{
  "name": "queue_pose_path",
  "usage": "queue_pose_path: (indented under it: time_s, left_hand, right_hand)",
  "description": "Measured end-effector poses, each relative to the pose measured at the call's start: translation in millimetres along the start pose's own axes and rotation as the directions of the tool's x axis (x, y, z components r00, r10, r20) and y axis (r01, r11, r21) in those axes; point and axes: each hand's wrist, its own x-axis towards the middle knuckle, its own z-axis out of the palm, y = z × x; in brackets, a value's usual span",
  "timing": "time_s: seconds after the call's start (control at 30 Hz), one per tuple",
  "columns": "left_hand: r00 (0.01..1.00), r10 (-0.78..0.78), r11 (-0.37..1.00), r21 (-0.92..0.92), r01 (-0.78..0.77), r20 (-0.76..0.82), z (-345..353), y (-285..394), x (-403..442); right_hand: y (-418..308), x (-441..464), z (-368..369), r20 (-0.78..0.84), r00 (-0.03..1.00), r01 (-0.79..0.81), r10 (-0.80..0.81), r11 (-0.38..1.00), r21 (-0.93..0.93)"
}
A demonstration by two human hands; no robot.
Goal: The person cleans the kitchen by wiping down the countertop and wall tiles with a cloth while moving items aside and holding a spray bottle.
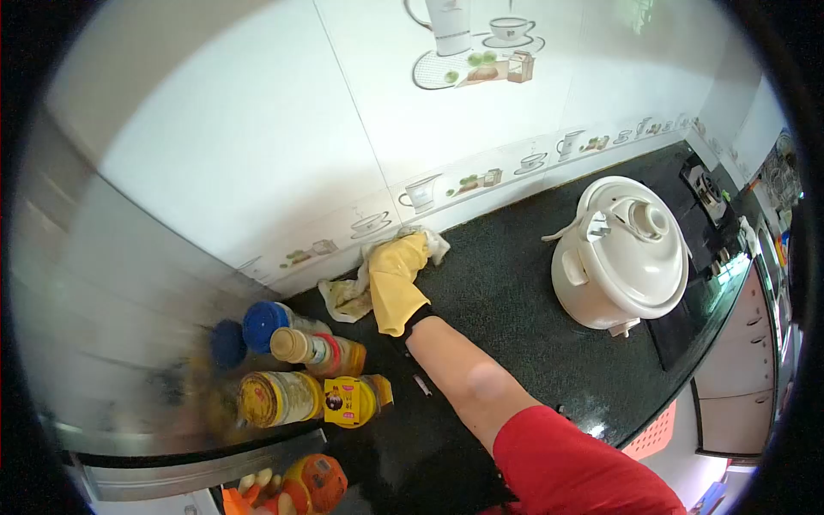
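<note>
My right hand (399, 279), in a yellow rubber glove with a dark band at the wrist, is at the foot of the tiled wall. It grips a crumpled, stained white cloth (346, 299) against the black countertop (506, 300). Cloth edges stick out on both sides of the glove, while the fingertips are hidden. Nearest to this hand are several jars: a blue-lidded jar (268, 326), a cream-capped bottle (296, 345), a yellow-lidded jar (273, 399) and a yellow-labelled container (348, 402). My left hand is out of the picture.
A white electric cooker (631, 257) stands on the right of the counter, with a gas stove (708, 193) beyond it. A shiny metal panel (137, 300) bounds the left side. At bottom left sits an orange-lidded jar (319, 485). A small pen-like object (422, 385) lies near my forearm.
</note>
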Motion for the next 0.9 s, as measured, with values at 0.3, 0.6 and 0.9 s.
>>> queue_pose_path:
  time_s: [0.3, 0.6, 0.9]
  left_hand:
    - [0.999, 0.029, 0.998, 0.06, -0.031, 0.032, 5.2, 2.3, 3.4]
    - [0.994, 0.032, 0.999, 0.033, -0.028, -0.109, -23.9, -39.4, 6.3]
    - [0.977, 0.023, 0.999, 0.044, -0.013, -0.211, -0.1, -23.6, 4.4]
  right_hand:
    - [-13.9, 96.3, -72.2, -0.005, 0.844, 0.499, -0.537, 0.788, -0.361]
    - [-24.0, 137.8, -98.2, 0.236, 0.922, 0.363, -0.308, 0.469, -0.805]
    - [-51.8, 2.3, -72.5, 0.762, 0.547, 0.798, -0.348, 0.491, -0.348]
